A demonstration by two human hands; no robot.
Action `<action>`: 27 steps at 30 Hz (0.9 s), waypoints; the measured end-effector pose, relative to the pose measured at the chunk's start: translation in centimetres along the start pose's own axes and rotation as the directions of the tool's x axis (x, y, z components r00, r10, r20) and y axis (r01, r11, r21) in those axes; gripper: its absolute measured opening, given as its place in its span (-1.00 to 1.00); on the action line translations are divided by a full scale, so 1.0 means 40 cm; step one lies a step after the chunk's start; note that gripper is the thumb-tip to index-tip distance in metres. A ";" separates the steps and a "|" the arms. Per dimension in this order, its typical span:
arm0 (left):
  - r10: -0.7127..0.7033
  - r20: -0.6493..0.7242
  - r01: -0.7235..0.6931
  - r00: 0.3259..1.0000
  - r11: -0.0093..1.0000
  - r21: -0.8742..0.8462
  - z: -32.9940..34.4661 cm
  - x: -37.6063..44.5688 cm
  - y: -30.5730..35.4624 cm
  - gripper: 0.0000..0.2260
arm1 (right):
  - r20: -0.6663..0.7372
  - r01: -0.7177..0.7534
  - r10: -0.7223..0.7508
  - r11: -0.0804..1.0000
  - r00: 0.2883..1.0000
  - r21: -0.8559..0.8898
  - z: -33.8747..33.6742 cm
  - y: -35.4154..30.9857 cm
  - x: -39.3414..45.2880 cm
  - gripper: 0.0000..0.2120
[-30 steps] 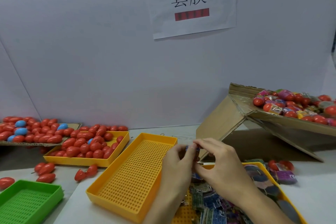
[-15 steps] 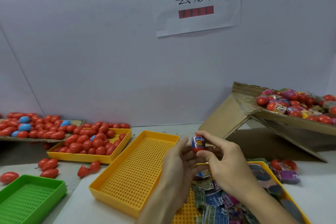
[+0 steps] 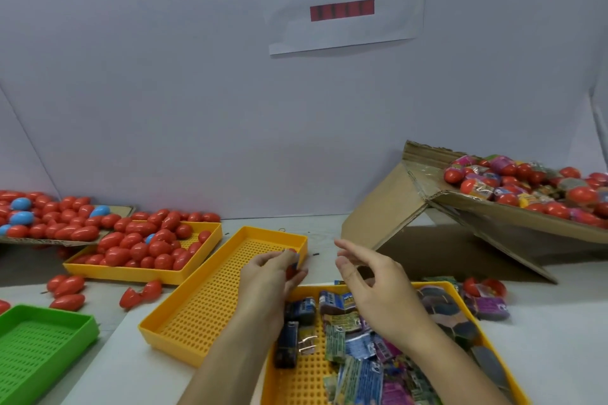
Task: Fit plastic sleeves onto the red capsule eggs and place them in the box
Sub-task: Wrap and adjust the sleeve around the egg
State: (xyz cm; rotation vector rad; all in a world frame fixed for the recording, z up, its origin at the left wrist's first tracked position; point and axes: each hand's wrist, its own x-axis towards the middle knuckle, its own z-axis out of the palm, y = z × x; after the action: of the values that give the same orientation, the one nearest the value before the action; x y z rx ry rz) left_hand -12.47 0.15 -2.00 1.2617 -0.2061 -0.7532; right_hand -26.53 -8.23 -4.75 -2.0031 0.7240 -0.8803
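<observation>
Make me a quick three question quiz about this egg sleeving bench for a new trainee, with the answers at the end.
1. True or false: the right hand holds an egg.
2. Which hand grips the sleeved egg: A left, B right?
3. Fill in: the loose plastic sleeves lie in a ______ tray.

Key: 1 false, its fingers are spread with nothing in them. 2 A, the left hand. 3 yellow.

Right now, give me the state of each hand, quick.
Left hand: fingers pinch a sleeved red egg above the empty yellow tray.
Right hand: open, fingers relaxed, holding nothing.
</observation>
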 end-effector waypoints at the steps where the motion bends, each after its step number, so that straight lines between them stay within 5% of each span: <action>1: 0.014 -0.014 -0.013 1.000 0.999 0.049 0.017 0.002 0.009 -0.79 | -0.007 -0.002 0.002 1.000 1.000 -0.005 0.000 0.001 0.000 -0.57; 5: 0.164 0.134 -0.188 0.977 0.962 0.196 0.197 0.005 0.097 -0.81 | -0.008 -0.028 0.028 1.000 1.000 0.011 0.001 0.006 0.007 -0.62; 8: 0.102 0.467 -0.189 0.878 0.972 0.143 0.369 -0.017 0.164 -0.40 | 0.037 -0.038 0.039 0.999 0.999 -0.019 0.004 0.011 0.009 -0.64; 10: 0.053 0.513 -0.198 0.857 0.952 0.233 0.431 -0.018 0.155 -0.25 | 0.059 -0.020 0.022 0.999 0.998 -0.032 0.004 0.012 0.005 -0.71; 12: 0.100 0.457 -0.288 0.884 0.887 0.361 0.433 0.009 0.112 -0.34 | 0.065 0.000 0.005 0.998 0.998 -0.068 0.000 0.015 0.005 -0.71; 18: 0.482 0.290 -0.544 0.827 0.552 0.632 0.210 0.145 0.057 -0.74 | 0.012 0.015 -0.014 0.994 1.000 -0.112 -0.003 0.008 0.007 -0.66; 21: 0.484 0.256 -0.464 0.836 0.377 0.801 0.059 0.216 0.081 -0.76 | 0.001 0.046 -0.046 0.987 0.999 -0.152 -0.003 -0.002 0.003 -0.71; 25: 0.479 0.320 -0.336 0.818 -0.055 0.940 -0.117 0.307 0.174 -0.74 | -0.006 0.056 -0.057 0.985 0.998 -0.166 0.000 -0.004 0.000 -0.72; 27: 0.463 0.278 -0.255 0.842 -0.112 0.960 -0.174 0.340 0.230 -0.76 | -0.010 0.061 -0.063 0.984 0.998 -0.166 0.003 -0.002 0.002 -0.73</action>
State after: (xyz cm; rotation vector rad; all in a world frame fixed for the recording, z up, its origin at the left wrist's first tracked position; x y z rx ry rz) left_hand 5.06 -1.79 0.66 2.5100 -1.1277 0.2267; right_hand -26.37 -8.19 -4.70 -2.1784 0.7690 -0.8972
